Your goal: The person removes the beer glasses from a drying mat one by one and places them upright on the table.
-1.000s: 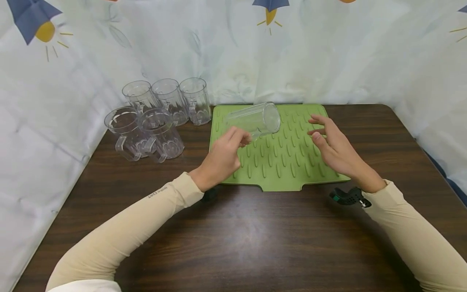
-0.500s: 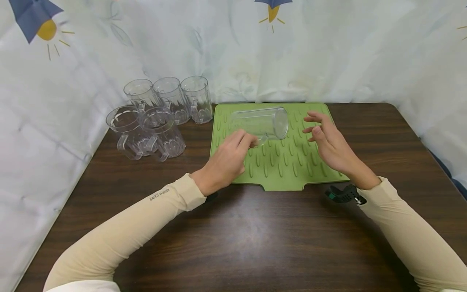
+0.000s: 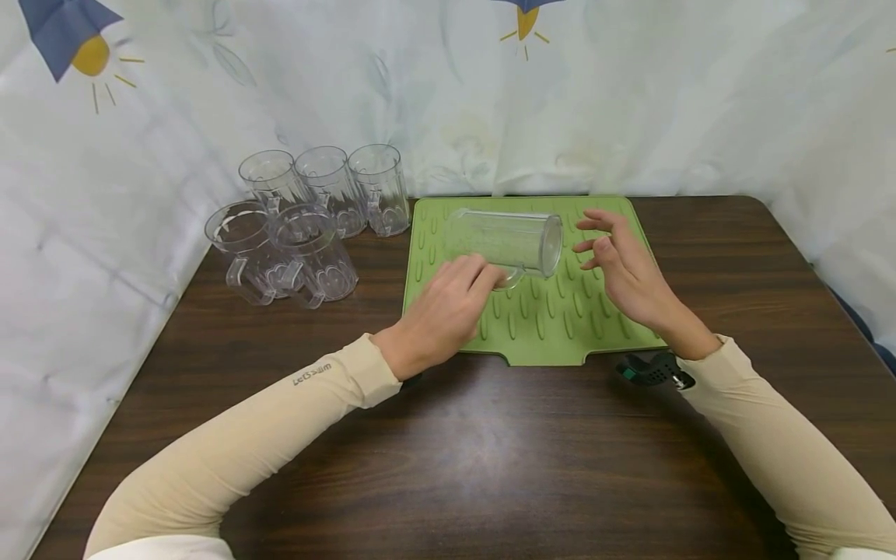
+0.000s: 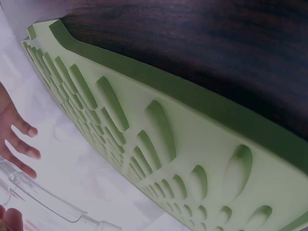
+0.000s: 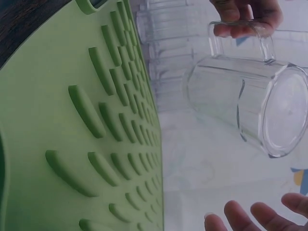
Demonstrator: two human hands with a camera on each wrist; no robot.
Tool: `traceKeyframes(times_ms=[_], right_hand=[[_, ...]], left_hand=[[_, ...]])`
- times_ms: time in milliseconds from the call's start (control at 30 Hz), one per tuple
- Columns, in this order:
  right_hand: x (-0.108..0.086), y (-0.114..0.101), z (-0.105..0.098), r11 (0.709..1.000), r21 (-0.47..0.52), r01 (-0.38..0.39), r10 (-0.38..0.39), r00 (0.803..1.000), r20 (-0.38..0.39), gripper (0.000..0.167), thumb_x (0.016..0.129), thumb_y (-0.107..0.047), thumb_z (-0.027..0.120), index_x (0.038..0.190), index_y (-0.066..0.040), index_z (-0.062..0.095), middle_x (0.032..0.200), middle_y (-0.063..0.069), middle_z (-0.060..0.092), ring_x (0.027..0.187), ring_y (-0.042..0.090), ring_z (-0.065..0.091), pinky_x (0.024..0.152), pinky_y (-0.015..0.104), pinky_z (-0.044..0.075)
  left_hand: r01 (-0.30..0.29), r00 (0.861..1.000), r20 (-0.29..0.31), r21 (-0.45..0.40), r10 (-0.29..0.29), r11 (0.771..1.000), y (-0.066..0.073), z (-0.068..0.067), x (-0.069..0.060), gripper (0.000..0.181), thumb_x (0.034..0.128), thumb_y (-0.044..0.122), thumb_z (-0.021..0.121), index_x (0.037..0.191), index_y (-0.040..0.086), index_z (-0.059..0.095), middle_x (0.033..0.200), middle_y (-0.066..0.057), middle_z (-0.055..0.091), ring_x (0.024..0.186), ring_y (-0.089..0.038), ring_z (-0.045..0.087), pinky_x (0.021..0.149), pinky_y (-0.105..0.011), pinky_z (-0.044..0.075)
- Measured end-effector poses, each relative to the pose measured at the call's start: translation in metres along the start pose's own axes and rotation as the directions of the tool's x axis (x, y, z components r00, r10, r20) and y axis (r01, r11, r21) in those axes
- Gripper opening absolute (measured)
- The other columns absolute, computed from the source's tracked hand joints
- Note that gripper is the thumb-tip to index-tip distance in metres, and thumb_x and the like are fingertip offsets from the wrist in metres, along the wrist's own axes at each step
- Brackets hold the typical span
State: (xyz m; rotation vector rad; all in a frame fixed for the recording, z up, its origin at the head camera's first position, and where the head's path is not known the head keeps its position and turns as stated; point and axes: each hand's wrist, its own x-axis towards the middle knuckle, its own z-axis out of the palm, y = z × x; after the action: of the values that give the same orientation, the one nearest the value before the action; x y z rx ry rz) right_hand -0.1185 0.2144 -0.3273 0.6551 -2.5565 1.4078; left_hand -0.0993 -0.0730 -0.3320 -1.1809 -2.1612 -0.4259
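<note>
My left hand [image 3: 448, 311] grips the handle of a clear mug [image 3: 514, 237], its fingers curled through it. The mug lies tilted on its side in the air above a green drying mat [image 3: 539, 334], base toward the right and mouth toward the left. In the right wrist view the mug [image 5: 236, 96] hangs beneath the left hand [image 5: 248, 14], apart from the mat [image 5: 53, 125]. Just right of the mug's base, my right hand [image 3: 630, 276] holds nothing, fingers spread and relaxed. At the edge of the left wrist view, the mug [image 4: 48, 197] shows only in part.
Several clear mugs [image 3: 318, 253] stand upright in a cluster on the dark wooden table [image 3: 455, 467], left of the mat. A white patterned curtain [image 3: 434, 93] closes off the back and sides.
My left hand has moved the mug rightward and slightly nearer, levelling it. My right hand has shifted a little left toward the mug's base, so the gap between them is smaller.
</note>
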Motion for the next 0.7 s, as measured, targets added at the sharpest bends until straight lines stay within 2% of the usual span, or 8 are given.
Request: traceKeyframes(times_ms=[67,167,333,567,700], right_hand=[[0.001,0.0,0.002,0.999,0.034,0.004,-0.003,1.0,-0.001,0.053,0.113,-0.043,0.027,0.158,-0.016,0.03,0.153,0.021,0.044,0.118,0.006,0.057,0.091,0.013,0.051],[0.002,0.001,0.005,0.998,0.064,0.006,-0.006,1.0,-0.007,0.053,0.112,-0.043,0.028,0.157,-0.015,0.031,0.151,0.022,0.045,0.117,0.009,0.058,0.089,0.012,0.052],[0.004,0.001,0.009,0.996,0.084,0.006,-0.006,1.0,0.0,0.053,0.112,-0.043,0.03,0.156,-0.014,0.033,0.15,0.022,0.045,0.116,0.008,0.057,0.088,0.013,0.054],[0.006,0.0,0.015,0.997,0.079,-0.018,0.015,0.999,0.028,0.055,0.112,-0.043,0.029,0.156,-0.01,0.031,0.152,0.022,0.043,0.115,0.01,0.055,0.087,0.015,0.055],[0.007,0.001,0.019,0.998,0.054,-0.027,0.025,0.999,0.04,0.057,0.112,-0.042,0.033,0.157,-0.007,0.029,0.154,0.024,0.04,0.116,0.023,0.058,0.086,0.015,0.055]], left_hand=[[-0.009,1.0,-0.004,0.015,0.009,1.0,0.001,0.0,0.001,0.043,0.0754,-0.023,0.049,0.108,0.003,0.06,0.092,-0.007,0.06,0.079,-0.023,0.057,0.062,-0.031,0.046],[-0.022,1.0,0.005,0.034,0.022,0.999,0.002,0.001,0.001,0.031,0.0859,-0.018,0.052,0.107,0.003,0.06,0.09,-0.006,0.058,0.076,-0.022,0.054,0.06,-0.03,0.043],[-0.056,0.996,0.066,0.051,0.052,0.997,0.004,0.001,0.0,0.009,0.1006,0.0,0.055,0.108,0.004,0.058,0.089,-0.005,0.054,0.076,-0.021,0.049,0.062,-0.029,0.038],[-0.102,0.991,0.103,0.168,0.085,0.981,0.009,0.002,0.0,0.005,0.1057,0.007,0.052,0.106,0.005,0.056,0.088,-0.005,0.052,0.074,-0.021,0.047,0.06,-0.029,0.036],[-0.105,0.99,0.112,0.226,0.081,0.969,0.013,0.003,0.0,0.008,0.1069,0.008,0.049,0.105,0.007,0.057,0.089,-0.004,0.054,0.075,-0.021,0.049,0.061,-0.029,0.038]])
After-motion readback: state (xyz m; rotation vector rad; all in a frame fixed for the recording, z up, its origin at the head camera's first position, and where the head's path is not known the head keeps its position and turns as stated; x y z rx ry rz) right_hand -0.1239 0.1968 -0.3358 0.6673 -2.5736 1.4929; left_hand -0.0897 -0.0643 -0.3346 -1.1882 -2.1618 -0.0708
